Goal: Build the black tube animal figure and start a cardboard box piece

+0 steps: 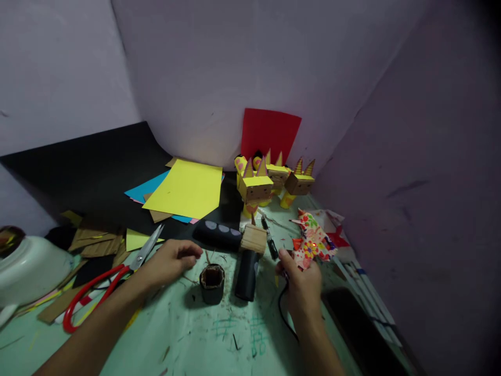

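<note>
A short black tube (212,283) stands upright on the green table (219,334), between both hands. The left hand (170,261) rests just beside it, fingers curled with nothing in them. The right hand (301,284) is closed on a black cable (282,312). Red-handled scissors (105,284) lie left; yellow paper figures (256,188) stand behind.

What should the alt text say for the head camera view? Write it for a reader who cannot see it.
Two bare hands rest on a green craft table: the left hand beside red-handled scissors, the right hand by patterned paper. Between them stand a small dark cup and a black tube; yellow paper figures and coloured sheets sit behind.
</note>
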A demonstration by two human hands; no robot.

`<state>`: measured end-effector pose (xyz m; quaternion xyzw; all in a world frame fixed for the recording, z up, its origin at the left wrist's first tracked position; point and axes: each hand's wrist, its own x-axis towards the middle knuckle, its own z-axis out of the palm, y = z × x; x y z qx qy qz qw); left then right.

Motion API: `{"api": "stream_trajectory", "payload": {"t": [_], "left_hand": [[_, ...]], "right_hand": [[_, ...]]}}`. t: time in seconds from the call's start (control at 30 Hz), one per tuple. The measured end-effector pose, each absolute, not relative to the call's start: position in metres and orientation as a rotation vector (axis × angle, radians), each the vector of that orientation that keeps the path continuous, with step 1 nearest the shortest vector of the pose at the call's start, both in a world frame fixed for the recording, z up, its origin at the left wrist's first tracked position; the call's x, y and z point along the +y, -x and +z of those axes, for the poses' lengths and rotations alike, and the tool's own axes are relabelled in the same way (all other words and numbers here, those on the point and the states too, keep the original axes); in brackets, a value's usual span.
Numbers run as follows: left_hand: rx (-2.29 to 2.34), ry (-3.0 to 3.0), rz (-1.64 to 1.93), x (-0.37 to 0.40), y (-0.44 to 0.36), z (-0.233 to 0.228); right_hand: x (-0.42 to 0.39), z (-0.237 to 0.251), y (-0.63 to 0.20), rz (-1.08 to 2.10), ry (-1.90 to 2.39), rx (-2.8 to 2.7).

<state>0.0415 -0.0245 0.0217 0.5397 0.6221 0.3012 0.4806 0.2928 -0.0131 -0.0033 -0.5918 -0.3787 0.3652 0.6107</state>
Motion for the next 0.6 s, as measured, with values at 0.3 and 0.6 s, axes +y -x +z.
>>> {"api": "stream_trajectory", "payload": {"t": [0.3,0.6], "left_hand": [[1.278,-0.911,0.781,0.004,-0.07,0.006],[1.115,-0.82,0.732,0.012,-0.073,-0.005]], "right_hand": [[-0.027,-0.003,-0.265,0.775,1.617,-1.064],[0.007,-0.002,-0.254,0.545,1.801,-1.275]]}}
